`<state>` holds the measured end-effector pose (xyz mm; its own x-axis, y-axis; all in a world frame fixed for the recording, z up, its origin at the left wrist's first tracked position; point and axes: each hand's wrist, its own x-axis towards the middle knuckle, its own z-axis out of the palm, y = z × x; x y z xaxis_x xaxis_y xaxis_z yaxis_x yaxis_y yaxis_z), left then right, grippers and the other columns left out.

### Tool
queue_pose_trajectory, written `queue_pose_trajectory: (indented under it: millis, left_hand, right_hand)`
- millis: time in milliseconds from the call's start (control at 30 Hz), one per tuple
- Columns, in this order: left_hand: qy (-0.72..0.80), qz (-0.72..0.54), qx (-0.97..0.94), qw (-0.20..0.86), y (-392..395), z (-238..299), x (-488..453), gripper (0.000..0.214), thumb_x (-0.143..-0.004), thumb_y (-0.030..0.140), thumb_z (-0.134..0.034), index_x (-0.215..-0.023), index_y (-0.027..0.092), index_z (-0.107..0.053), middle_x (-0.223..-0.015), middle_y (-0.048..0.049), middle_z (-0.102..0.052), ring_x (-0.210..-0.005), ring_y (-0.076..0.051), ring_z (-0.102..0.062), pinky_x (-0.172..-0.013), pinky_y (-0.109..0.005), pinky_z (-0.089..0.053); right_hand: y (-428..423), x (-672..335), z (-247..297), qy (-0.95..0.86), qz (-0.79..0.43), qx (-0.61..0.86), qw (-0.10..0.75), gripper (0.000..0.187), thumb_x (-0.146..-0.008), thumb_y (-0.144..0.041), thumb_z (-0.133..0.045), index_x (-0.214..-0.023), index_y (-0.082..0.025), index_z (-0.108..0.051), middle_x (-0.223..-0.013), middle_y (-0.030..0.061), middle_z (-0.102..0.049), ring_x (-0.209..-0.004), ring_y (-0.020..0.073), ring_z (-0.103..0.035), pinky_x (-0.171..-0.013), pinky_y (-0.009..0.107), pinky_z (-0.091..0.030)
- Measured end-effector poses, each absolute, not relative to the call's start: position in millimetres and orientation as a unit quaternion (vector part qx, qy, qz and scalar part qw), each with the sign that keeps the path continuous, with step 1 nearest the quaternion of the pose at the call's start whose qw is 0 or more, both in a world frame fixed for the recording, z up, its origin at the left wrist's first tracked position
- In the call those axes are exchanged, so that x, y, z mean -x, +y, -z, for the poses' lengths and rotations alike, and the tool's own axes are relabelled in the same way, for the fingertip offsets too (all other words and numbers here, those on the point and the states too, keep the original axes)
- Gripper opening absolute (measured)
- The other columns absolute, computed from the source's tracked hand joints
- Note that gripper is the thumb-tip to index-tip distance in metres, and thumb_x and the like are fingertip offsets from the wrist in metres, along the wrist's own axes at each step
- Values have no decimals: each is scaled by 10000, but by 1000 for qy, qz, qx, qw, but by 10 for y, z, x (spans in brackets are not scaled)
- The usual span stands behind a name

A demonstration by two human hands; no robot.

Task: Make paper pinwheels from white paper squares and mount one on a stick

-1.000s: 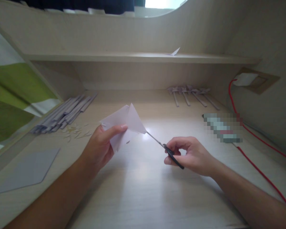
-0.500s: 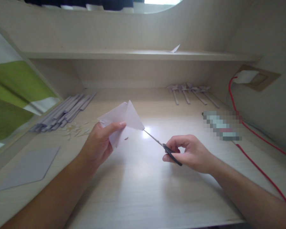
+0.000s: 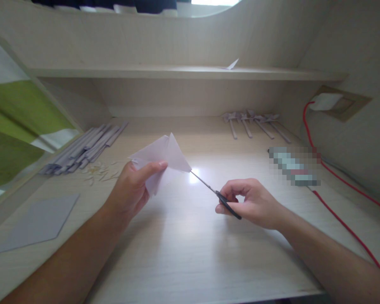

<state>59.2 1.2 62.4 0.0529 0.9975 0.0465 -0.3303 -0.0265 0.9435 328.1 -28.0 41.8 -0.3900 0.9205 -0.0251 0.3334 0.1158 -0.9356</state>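
Folded white paper (image 3: 178, 157) with pointed corners is pinched between the thumb and fingers of my left hand (image 3: 133, 185), held above the desk. My right hand (image 3: 248, 202) is closed around the handles of black-handled scissors (image 3: 227, 204). Their thin metal blades point up and left, and the tips touch the right corner of the paper. The blades look closed or nearly so. Small paper scraps (image 3: 99, 172) lie on the desk just beyond my left hand.
Rolled paper sticks (image 3: 88, 145) are stacked at the back left. Several paper pieces with stems (image 3: 247, 122) lie at the back right. A stack of paper squares (image 3: 41, 223) is at left. A blurred device (image 3: 293, 166) with a red cable (image 3: 345, 228) lies at right. A shelf (image 3: 177, 74) spans the back.
A small scrap seen below the paper half a second ago no longer shows there. My hands, the paper and the scissors have hardly moved.
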Motion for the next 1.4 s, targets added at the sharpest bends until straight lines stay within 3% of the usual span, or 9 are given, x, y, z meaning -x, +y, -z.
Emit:
queue_pose_trajectory:
  millis: [800,1167,1400]
  left_hand:
    - [415,-555,-431,578,33,-564,-606,266,-732,257,-884,-920,141,-736,-803,-18,-725,-659,-148,-645,-565,-222,-513]
    - [428,-554,-420,578,35,-584,-625,301,-705,249,-893,-942,146,-739,-833,-33,-771,-664,-174,-684,-612,-241,-561]
    - [447,-565,-403,565,46,-600,-648,397,-648,220,-913,-990,137,-729,-853,-34,-780,-674,-160,-701,-621,-207,-564]
  right_hand:
    - [-259,-3268,-426,-645,-506,481,310,418,-675,-487,-902,-627,-163,-643,-580,-27,-555,-544,95,-450,-490,243,-314]
    - [-232,-3274,-376,-628,-525,474,322,443,-617,-499,-940,-634,-165,-650,-558,-39,-531,-535,89,-408,-481,241,-266]
    - [-201,-3295,-336,-627,-539,476,300,466,-632,-542,-929,-672,-160,-664,-577,-29,-557,-545,98,-454,-499,249,-293]
